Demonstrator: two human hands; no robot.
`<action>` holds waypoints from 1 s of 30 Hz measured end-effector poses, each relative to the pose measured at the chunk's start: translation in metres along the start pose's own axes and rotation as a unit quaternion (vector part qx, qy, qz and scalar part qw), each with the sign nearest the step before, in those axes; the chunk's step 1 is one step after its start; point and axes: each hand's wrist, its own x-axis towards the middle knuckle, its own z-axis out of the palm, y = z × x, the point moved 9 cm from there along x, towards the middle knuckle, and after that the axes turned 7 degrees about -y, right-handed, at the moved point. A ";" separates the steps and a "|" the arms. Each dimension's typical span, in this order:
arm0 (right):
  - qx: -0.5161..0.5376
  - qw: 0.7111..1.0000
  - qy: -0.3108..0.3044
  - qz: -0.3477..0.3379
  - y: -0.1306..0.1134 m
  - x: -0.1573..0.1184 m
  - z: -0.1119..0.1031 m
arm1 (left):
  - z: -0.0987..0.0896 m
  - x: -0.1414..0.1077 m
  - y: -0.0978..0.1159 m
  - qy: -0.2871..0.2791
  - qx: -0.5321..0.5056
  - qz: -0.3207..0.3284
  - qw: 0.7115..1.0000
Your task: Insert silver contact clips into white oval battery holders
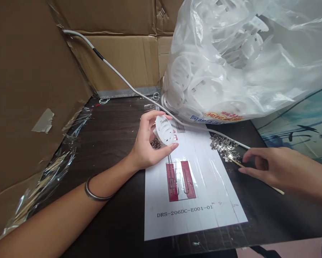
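My left hand (146, 148) is closed around a round white plastic part (164, 130), its slotted face tilted toward the right. A thin wooden stick (277, 190) runs through my right hand (281, 173), which pinches it between thumb and fingers. The stick's tip touches a heap of small shiny metal pieces (224, 145) on the dark table. Partly hidden behind my left hand lies a small pile of brownish metal bits (155, 144). Under both, a printed sheet (203, 215) with a red and white diagram lies on the table.
A large clear plastic bag (279, 79) full of white round parts stands at the back right. A white cable (118, 73) crosses diagonally over the table (109, 118). Cardboard walls (131, 57) rise behind and on the left, where wooden sticks (39, 186) lie in clear wrap.
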 end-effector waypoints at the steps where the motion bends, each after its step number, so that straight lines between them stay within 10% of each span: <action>1: -0.012 1.000 -0.020 -0.006 -0.001 0.000 0.006 | 0.001 0.000 -0.001 -0.002 -0.005 -0.004 1.000; 8: -0.043 0.993 -0.107 -0.004 -0.010 -0.015 0.010 | 0.003 -0.001 -0.004 -0.017 -0.022 -0.028 0.999; 12: 0.096 0.983 -0.078 -0.135 -0.043 -0.022 -0.018 | 0.002 -0.001 -0.003 -0.013 -0.030 -0.031 0.999; 17: 0.348 0.870 -0.112 -0.332 -0.124 0.003 -0.042 | 0.005 -0.003 -0.014 -0.022 -0.090 -0.099 0.991; 23: 0.650 0.663 -0.138 -0.344 -0.183 0.058 -0.016 | 0.006 -0.009 -0.029 0.009 -0.188 -0.213 0.959; 30: 0.689 0.629 -0.084 -0.348 -0.185 0.065 -0.002 | 0.003 -0.017 -0.040 0.061 -0.244 -0.316 0.915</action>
